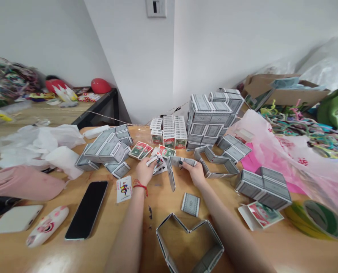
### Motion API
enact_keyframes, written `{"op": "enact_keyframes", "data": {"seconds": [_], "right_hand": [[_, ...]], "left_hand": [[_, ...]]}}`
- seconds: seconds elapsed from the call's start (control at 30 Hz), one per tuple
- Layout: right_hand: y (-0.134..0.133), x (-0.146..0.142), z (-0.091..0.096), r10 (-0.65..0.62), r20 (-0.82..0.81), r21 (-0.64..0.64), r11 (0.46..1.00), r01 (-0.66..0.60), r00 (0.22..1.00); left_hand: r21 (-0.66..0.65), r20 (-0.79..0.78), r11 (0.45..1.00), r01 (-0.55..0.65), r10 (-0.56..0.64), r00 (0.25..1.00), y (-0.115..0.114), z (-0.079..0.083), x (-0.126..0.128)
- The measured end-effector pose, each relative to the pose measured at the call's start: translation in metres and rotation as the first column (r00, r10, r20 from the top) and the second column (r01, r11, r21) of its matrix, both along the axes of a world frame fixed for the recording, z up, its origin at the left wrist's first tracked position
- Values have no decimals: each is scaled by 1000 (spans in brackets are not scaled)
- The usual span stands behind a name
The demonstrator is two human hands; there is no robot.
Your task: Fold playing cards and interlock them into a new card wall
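Observation:
My left hand (145,172), with a red string bracelet at the wrist, is closed on a few white-faced playing cards (157,162). My right hand (195,172) pinches a strip of joined playing cards (171,176) that bends downward at its left end. Between my forearms stands a heart-shaped frame of cards (161,242), with a single card (191,204) lying face down behind it. A joker card (124,189) lies face up left of my left wrist. Card boxes (140,150) lie just beyond my left hand.
Stacked card blocks (208,121) rise at the back right, beside rows of card packs (174,131). Another card structure (106,148) stands left. An open card frame (214,163) is right of my right hand. A phone (87,210) and yellow-green tape (318,220) lie nearer.

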State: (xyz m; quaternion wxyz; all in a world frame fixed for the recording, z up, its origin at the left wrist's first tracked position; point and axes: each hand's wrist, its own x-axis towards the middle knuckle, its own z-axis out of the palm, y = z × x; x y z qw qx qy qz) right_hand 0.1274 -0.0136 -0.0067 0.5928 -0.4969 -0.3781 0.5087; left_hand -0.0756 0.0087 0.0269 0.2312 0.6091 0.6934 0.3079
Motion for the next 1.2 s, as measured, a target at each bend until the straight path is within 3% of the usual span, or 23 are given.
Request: {"op": "enact_keyframes", "data": {"seconds": [0.13,0.33,0.57,0.67,0.8,0.9,1.03,1.2], "right_hand": [[-2,2,-1,21,-17,31,999,-21,1000],[-7,3,8,98,39,93,990,-102,994],[-10,3,17,178,40,83,980,-180,983],[-10,2,13,186,42,101,977,-190,982],[-7,3,4,112,12,71,991,-112,994],[-7,4,1,78,18,25,997,-79,997],[-7,5,1,107,32,16,994,-107,994],[-5,4,-3,92,76,5,996,-93,993]], "left_hand": [[77,223,996,-54,36,974,1,0,2],[261,408,965,16,-126,904,4,-22,20],[248,522,969,-9,-126,844,3,-31,26],[255,494,961,106,-224,840,0,-27,27],[259,440,932,254,-348,828,-4,-25,31],[230,501,933,277,-358,788,-4,-28,32],[90,657,951,295,-279,701,-5,-31,32],[-52,826,934,352,-158,542,-12,-24,35]]}}
